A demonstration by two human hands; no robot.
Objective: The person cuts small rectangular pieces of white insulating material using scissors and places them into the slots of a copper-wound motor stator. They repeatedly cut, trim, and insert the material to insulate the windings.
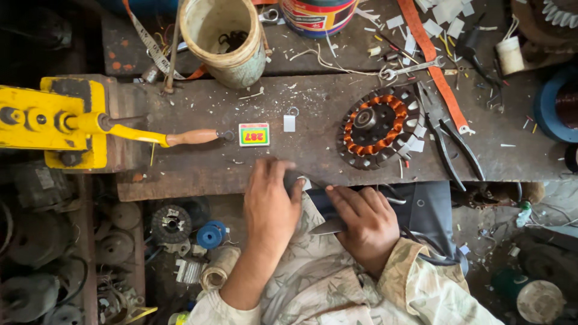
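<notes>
My left hand [271,201] rests at the near edge of the wooden bench [205,171], fingers curled over a small grey-white strip that barely shows. My right hand [364,219] is closed on the handle of a pair of scissors [328,227], whose metal blade points left toward the left hand. A round stator with copper windings [378,127] lies on the bench just beyond the right hand, with white paper slips tucked in its slots.
A small red and green box [254,134] and a paper slip [289,123] lie ahead of the left hand. Black pliers [448,141] and an orange strap [436,66] sit right. A yellow hand machine [54,120] with wooden handle stands left, a plastic tub [223,36] behind.
</notes>
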